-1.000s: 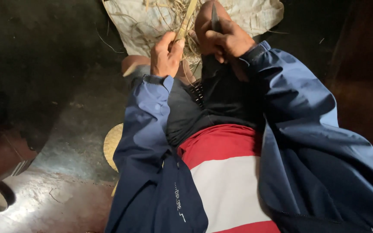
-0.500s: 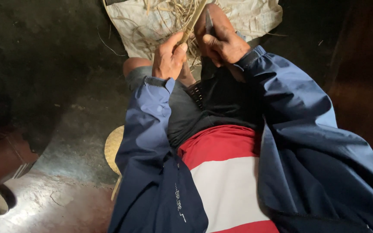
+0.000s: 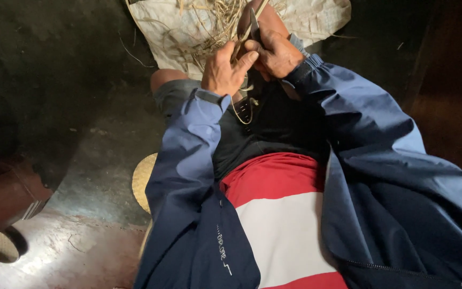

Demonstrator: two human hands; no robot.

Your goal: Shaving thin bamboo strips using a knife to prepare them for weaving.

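Observation:
I sit looking down my blue jacket and red-and-white shirt. My left hand (image 3: 224,68) pinches a thin pale bamboo strip (image 3: 240,47) between thumb and fingers, just above my lap. My right hand (image 3: 278,52) is closed around a dark-handled knife (image 3: 254,24), its blade pointing up against the strip. The two hands touch each other. A curl of the strip (image 3: 240,115) hangs down over my dark shorts.
A pale sack cloth (image 3: 316,16) lies on the dark floor beyond my knees, covered with several loose shavings (image 3: 204,32). A round woven mat (image 3: 143,179) shows under my left side. A reddish-brown object (image 3: 6,195) sits at the lower left.
Both hands have stayed together on the strip and knife and have shifted a little toward the top of the view. The right hand has turned over the knife.

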